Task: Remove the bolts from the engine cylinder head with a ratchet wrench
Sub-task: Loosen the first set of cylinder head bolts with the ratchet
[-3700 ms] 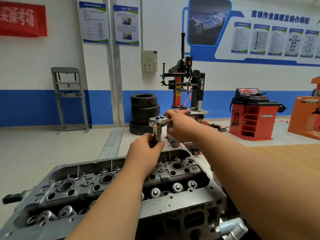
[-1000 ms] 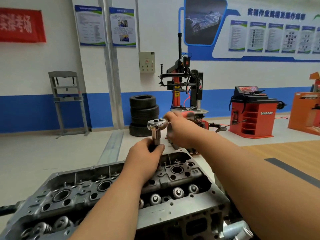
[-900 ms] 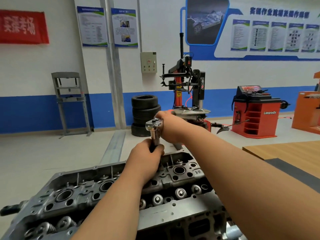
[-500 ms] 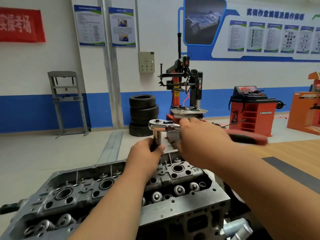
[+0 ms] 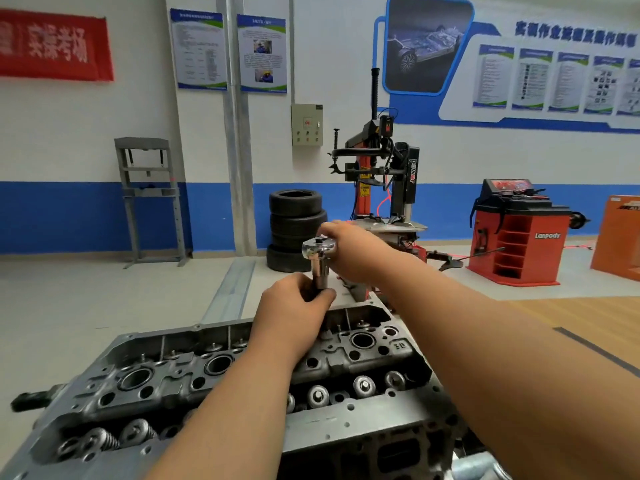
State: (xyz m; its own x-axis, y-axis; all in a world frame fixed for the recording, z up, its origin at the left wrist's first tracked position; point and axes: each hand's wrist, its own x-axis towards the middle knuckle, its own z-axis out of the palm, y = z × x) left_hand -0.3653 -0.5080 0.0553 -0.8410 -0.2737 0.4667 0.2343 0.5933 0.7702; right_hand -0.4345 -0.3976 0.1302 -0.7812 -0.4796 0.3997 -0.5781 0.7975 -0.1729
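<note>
The grey cylinder head (image 5: pixel 180 372) fills the lower half of the view, with round bores and valve springs showing. A chrome ratchet wrench (image 5: pixel 318 247) stands over its far edge on an upright socket extension. My left hand (image 5: pixel 294 306) grips that extension low down, hiding the bolt under it. My right hand (image 5: pixel 356 251) holds the wrench handle just right of the ratchet head; the handle itself is hidden behind the hand.
Behind the head stand a stack of tyres (image 5: pixel 296 226), a tyre changer (image 5: pixel 381 174) and a red wheel balancer (image 5: pixel 516 233). A grey press frame (image 5: pixel 149 199) stands against the blue-and-white wall. A wooden floor patch (image 5: pixel 571 313) lies at right.
My right hand has swung the wrench handle from pointing right, where its red grip showed, back away from me behind the hand. My left hand has kept its grip on the extension.
</note>
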